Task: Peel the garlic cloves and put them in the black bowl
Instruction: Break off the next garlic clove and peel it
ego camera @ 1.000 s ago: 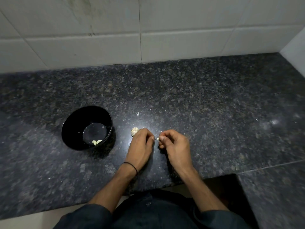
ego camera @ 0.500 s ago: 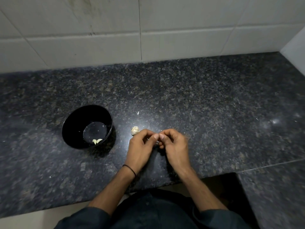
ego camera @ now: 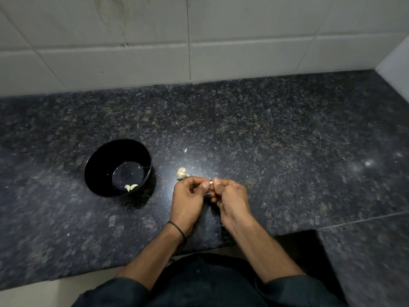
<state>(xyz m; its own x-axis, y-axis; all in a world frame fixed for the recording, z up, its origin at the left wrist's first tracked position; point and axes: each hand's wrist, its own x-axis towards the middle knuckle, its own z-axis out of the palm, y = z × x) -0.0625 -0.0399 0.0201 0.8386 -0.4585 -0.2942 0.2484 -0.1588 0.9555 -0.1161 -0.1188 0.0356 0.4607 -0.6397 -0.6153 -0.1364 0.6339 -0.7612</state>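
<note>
A black bowl (ego camera: 97, 165) stands on the dark granite counter at the left, with two peeled garlic cloves (ego camera: 131, 187) on its bottom. A small garlic bulb piece (ego camera: 182, 173) lies on the counter just beyond my left hand (ego camera: 188, 200). My left hand and my right hand (ego camera: 230, 200) meet fingertip to fingertip and pinch one small garlic clove (ego camera: 211, 182) between them; only a pale tip of it shows. Both hands hover just above the counter, to the right of the bowl.
The granite counter (ego camera: 287, 140) runs back to a white tiled wall (ego camera: 199, 41) and to a side wall at the far right. A scrap of garlic skin (ego camera: 185, 150) lies behind the bulb piece. The counter's front edge steps back near my body.
My hands have closed together on the clove, the thumbs now touching over it. The bowl and the bulb piece have not moved.
</note>
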